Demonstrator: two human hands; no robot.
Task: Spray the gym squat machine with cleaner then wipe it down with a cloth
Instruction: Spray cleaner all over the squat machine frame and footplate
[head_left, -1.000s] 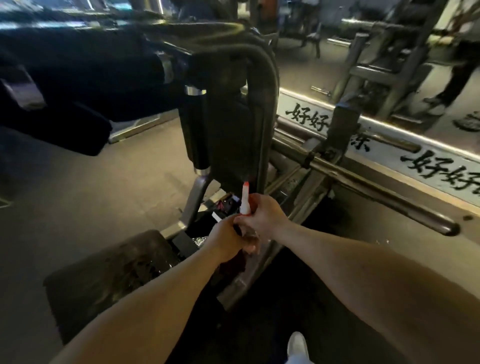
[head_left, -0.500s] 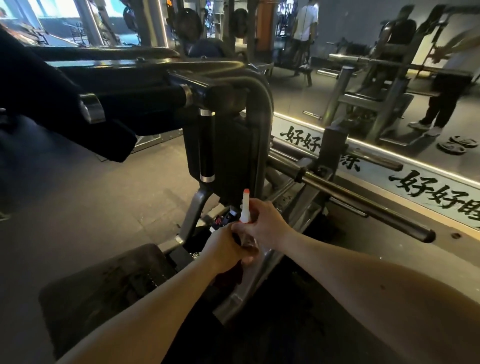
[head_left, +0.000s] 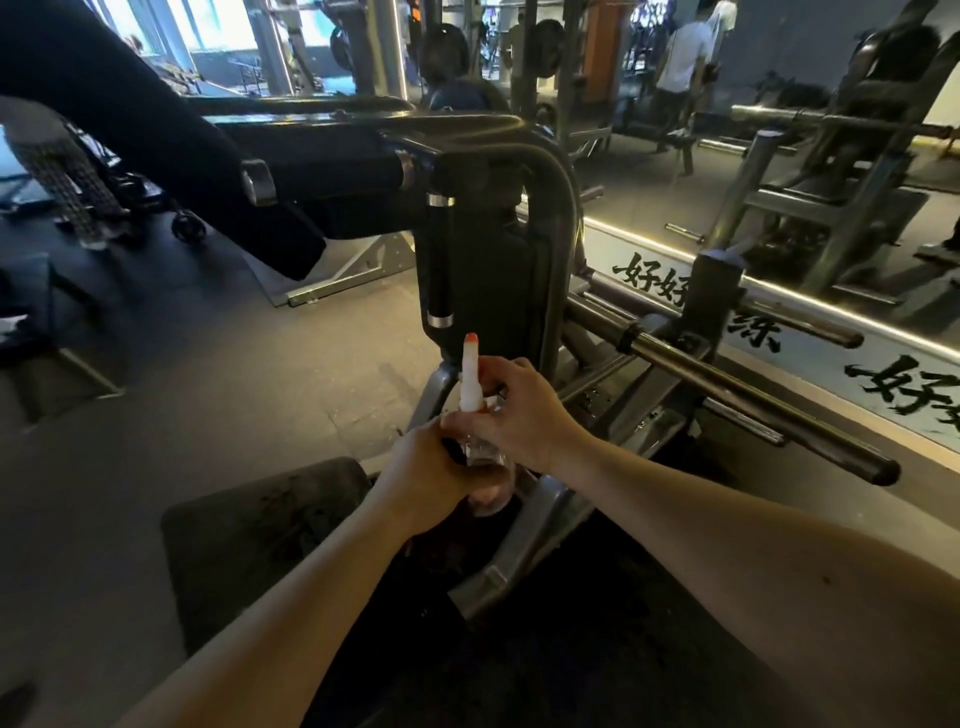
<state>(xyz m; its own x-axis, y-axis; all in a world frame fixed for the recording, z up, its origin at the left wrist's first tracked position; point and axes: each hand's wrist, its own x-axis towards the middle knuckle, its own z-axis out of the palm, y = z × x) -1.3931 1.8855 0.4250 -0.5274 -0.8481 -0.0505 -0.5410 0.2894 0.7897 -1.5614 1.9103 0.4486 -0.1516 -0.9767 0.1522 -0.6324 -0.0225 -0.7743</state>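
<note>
Both the left hand (head_left: 431, 467) and right hand (head_left: 519, 415) grip a spray bottle (head_left: 475, 415).

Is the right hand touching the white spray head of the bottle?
Touching. The head view shows the right hand pinching the base of the white spray head, no gap visible; the left hand grips the bottle below.

We hold the spray bottle (head_left: 480, 460) upright in front of the squat machine (head_left: 545, 171). Its clear body sits in our left hand (head_left: 423, 470), and our right hand (head_left: 522, 415) curls round its neck. Its white spray head, tipped in orange-red, points straight up. The machine is a dark curved steel frame with black padding, a vertical black grip capped in chrome at both ends, and a long bare weight bar jutting out to the right.
</note>
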